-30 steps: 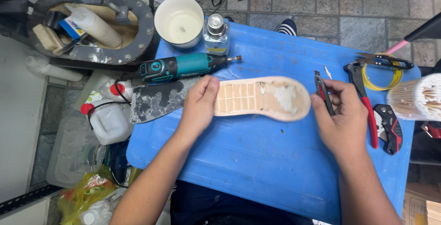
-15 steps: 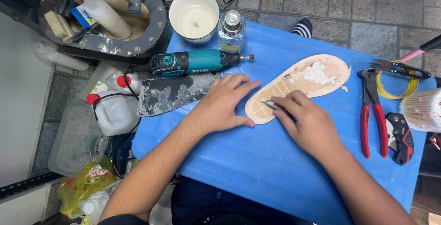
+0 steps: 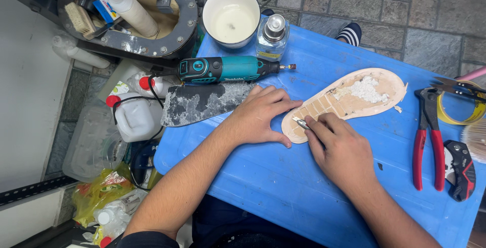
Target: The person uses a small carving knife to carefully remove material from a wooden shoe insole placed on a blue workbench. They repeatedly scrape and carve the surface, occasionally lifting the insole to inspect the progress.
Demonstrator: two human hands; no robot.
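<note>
tan, oval shoe sole (image 3: 349, 98) with gridded cells and crumbly white filler lies flat on the blue plastic table (image 3: 283, 177). left hand (image 3: 260, 116) presses its heel end, fingers spread; right hand (image 3: 341, 152) pinches a small metal blade (image 3: 300, 123) against it.

Only the metal tip of the small blade (image 3: 300, 122) pokes out past the right hand's fingers (image 3: 324, 126); its handle is buried in the closed fist. The heel end of the shoe sole (image 3: 354, 98) lies hidden under those fingers. Far to the right of them, the yellow tape roll (image 3: 463, 114) and a pale brush (image 3: 476, 139) are cut off by the picture's edge.
</note>
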